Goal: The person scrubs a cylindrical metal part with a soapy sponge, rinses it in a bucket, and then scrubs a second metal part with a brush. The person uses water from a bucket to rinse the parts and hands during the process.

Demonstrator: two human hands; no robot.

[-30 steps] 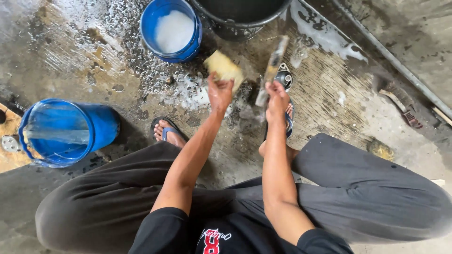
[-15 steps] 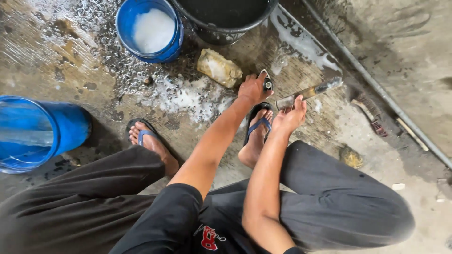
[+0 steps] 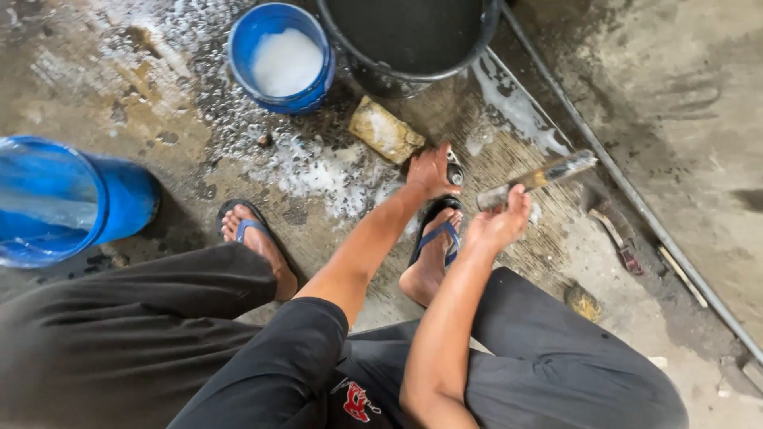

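My right hand [image 3: 494,225] is closed round a flat metal bar [image 3: 537,178]. My left hand [image 3: 430,170] presses a small dark part [image 3: 455,171] to the wet floor beside the yellow sponge [image 3: 385,129]. The small blue bucket [image 3: 279,57] holds white suds; the black tub's [image 3: 413,40] contents are unclear.

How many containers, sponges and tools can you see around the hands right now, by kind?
Blue buckets: 2, one with foam, one at left
Black tub: 1
Yellow sponge: 1
Flat metal tool in right hand: 1
Small dark part under left hand: 1
Total: 6
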